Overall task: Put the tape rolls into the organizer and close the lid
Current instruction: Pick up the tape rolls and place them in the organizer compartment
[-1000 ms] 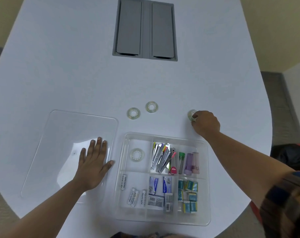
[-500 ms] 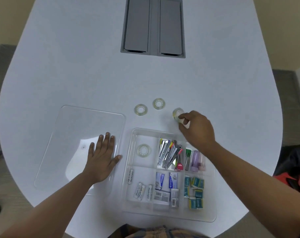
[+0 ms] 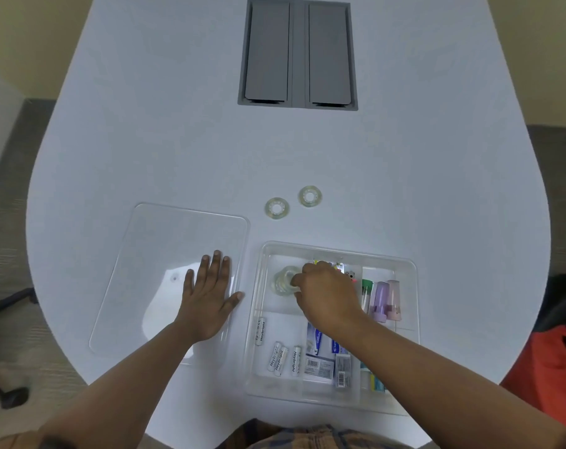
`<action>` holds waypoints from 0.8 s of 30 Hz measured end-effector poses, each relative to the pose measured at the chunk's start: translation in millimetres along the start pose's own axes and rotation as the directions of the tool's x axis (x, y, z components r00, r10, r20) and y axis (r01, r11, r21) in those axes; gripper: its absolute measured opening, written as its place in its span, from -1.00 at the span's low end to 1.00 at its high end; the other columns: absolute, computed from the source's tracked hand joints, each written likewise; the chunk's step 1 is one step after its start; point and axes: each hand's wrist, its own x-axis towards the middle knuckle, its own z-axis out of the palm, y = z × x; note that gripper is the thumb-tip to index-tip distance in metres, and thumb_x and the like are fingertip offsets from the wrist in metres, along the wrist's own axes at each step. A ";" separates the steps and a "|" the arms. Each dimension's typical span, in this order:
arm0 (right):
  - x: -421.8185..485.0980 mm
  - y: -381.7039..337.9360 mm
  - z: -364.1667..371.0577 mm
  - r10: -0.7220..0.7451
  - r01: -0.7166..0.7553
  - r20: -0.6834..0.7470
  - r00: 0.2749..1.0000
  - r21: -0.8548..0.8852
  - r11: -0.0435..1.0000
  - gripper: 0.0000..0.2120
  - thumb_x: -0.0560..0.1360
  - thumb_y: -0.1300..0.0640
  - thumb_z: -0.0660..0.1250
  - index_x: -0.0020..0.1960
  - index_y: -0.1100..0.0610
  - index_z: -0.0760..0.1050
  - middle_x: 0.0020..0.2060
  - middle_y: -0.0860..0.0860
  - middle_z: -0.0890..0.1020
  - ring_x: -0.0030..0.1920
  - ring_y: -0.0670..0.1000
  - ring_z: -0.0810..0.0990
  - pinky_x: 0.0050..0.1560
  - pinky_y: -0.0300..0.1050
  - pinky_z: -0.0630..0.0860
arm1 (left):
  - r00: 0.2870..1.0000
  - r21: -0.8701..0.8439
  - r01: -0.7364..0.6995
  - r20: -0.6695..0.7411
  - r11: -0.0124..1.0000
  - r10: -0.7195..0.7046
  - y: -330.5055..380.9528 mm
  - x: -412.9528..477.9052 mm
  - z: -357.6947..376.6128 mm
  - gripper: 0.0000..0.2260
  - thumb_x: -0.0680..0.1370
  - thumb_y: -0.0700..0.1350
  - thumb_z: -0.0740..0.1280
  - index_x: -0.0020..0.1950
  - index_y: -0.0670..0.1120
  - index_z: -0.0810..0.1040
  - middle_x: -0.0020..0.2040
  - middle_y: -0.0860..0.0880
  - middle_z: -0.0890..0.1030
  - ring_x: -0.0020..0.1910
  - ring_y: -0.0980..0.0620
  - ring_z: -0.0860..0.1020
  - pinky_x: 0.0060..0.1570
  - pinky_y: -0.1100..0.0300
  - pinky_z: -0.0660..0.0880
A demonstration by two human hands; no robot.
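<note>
Fingers (image 3: 296,281) of your right hand (image 3: 327,293) pinch a clear tape roll (image 3: 283,280) inside the organizer (image 3: 404,264), far-left compartment; your left hand (image 3: 207,299) lies flat, empty, on the lid (image 3: 165,241) beside the organizer.

A pale blue-white table (image 3: 178,124) carries a grey recessed panel (image 3: 298,53), and beside the clear, colourless organizer (image 3: 404,264) lies its equally clear lid (image 3: 152,241). Beyond the organizer, two translucent tape rolls (image 3: 277,208) with white cores show a faint yellow-green tint. Inside the organizer are white batteries (image 3: 280,356) with dark lettering, a lilac tube (image 3: 380,301), a pale pink tube (image 3: 393,299), a green-capped tube (image 3: 367,283) and blue-and-white packets (image 3: 317,341); the person's shirt (image 3: 301,437) is brown-and-navy plaid.
</note>
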 end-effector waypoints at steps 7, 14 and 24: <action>3.7 3.0 4.9 0.029 -0.030 0.020 0.999 0.047 0.998 -0.74 0.49 0.14 0.30 0.17 0.02 0.54 -0.02 0.00 0.58 0.04 0.10 0.56 -0.12 -0.05 0.45 | 1.000 -0.005 0.000 -0.019 1.000 0.000 -1.0 0.1 1.6 -0.33 0.49 0.35 -0.21 0.48 0.07 -0.37 0.51 0.08 -0.35 0.47 0.09 -0.40 0.43 -0.03 -0.31; -5.7 31.0 -0.9 0.063 -0.027 -0.182 0.981 0.194 0.981 -0.80 0.44 0.09 0.38 0.05 0.07 0.62 -0.14 0.01 0.62 -0.08 0.10 0.58 -0.20 -0.01 0.57 | 1.000 -0.009 -0.007 -0.025 1.000 0.006 -1.7 0.3 2.7 -0.34 0.51 0.34 -0.18 0.47 0.08 -0.37 0.51 0.08 -0.35 0.46 0.10 -0.41 0.43 -0.03 -0.31; -5.6 90.6 12.6 0.157 -0.135 -0.250 0.956 0.100 0.986 -0.51 0.49 -0.04 0.34 0.34 0.16 0.45 0.37 0.14 0.46 0.43 0.17 0.35 0.30 0.10 0.35 | 1.000 -0.004 0.001 0.003 1.000 -0.001 0.9 0.0 -1.4 -0.29 0.45 0.38 -0.24 0.47 0.07 -0.40 0.49 0.09 -0.41 0.43 0.12 -0.46 0.40 0.01 -0.35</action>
